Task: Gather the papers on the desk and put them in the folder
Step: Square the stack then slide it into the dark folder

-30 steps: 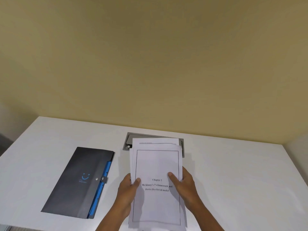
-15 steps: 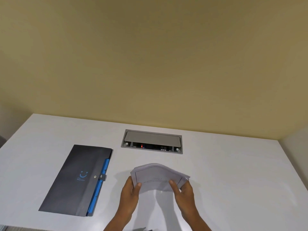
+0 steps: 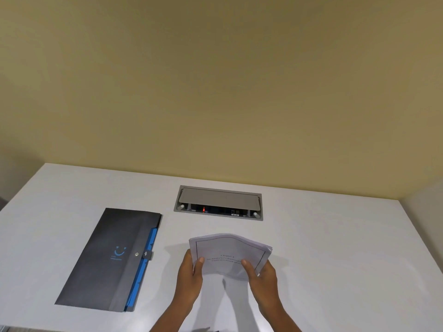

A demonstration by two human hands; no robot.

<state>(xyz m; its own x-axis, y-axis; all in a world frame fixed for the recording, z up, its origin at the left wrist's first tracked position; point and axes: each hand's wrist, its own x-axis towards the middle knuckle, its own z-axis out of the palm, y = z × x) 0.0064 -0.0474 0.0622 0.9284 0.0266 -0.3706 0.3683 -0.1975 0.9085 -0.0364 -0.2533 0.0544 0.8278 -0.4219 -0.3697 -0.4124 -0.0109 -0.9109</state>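
Note:
A stack of white printed papers [image 3: 229, 254] is held in both hands just above the white desk [image 3: 335, 248], tilted so that only its upper half shows, bowed upward. My left hand [image 3: 190, 275] grips the stack's left edge with the thumb on top. My right hand [image 3: 260, 275] grips the right edge the same way. A dark grey folder [image 3: 107, 257] with blue tabbed dividers along its right side and a snap clasp lies shut and flat on the desk, to the left of my hands and apart from them.
A grey recessed cable box [image 3: 218, 203] with its lid raised sits in the desk behind the papers. A tan wall [image 3: 215, 92] stands along the desk's far edge. The desk's near edge runs just below my forearms.
The stack was upright and facing me a second ago; it has been tipped and lowered toward the desk, so the cable box behind it now shows. Both hands kept their grip.

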